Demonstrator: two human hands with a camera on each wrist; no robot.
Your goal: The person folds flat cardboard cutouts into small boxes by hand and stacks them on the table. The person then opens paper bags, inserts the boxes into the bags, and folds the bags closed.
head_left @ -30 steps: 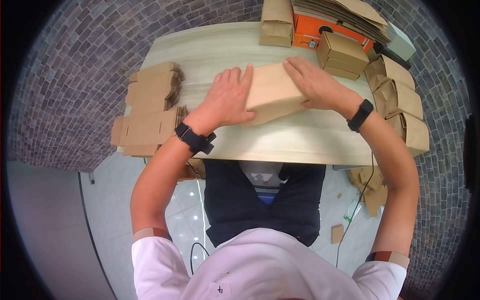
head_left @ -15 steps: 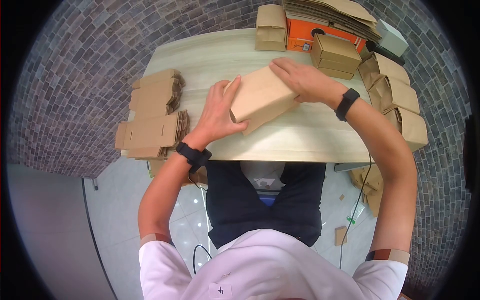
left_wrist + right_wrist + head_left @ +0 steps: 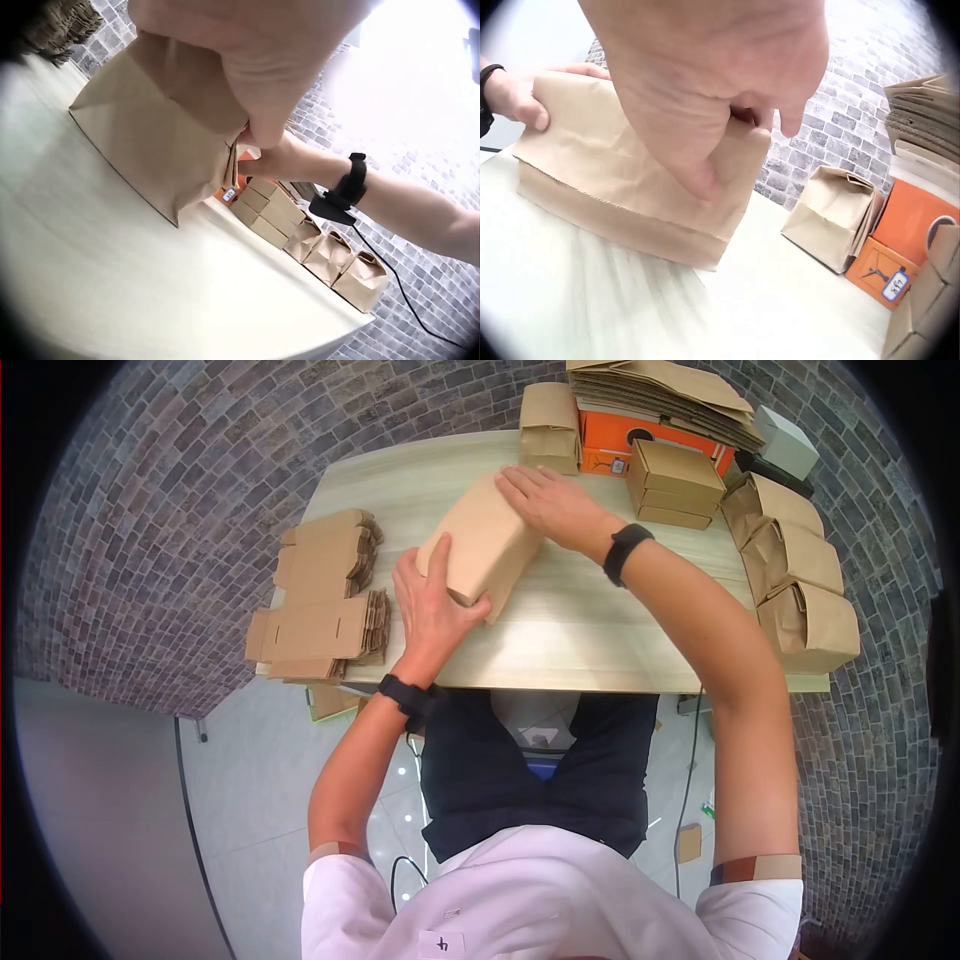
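A brown kraft paper bag [image 3: 475,545] lies slanted over the pale wooden table, its folded-over flap with a jagged edge showing in the right wrist view. My left hand [image 3: 432,608] grips the near end, thumb on one side and fingers on the other. At the far end my right hand [image 3: 558,510] holds the bag, its fingers over the top edge. The right wrist view has the right thumb [image 3: 697,180] pressed against the bag's side. In the left wrist view the bag's creased end [image 3: 150,127] is under the left hand [image 3: 255,52].
Flattened cardboard boxes [image 3: 315,630] are stacked at the table's left edge. Three paper bags [image 3: 808,622] line the right edge. At the back stand another paper bag [image 3: 550,430], an orange box [image 3: 655,435] under flat cardboard [image 3: 665,395], and small cardboard boxes [image 3: 675,480].
Both hands have moved left with the paper bag and turned it, so its far end points further away and its near end comes closer to me. Both hands keep their hold.
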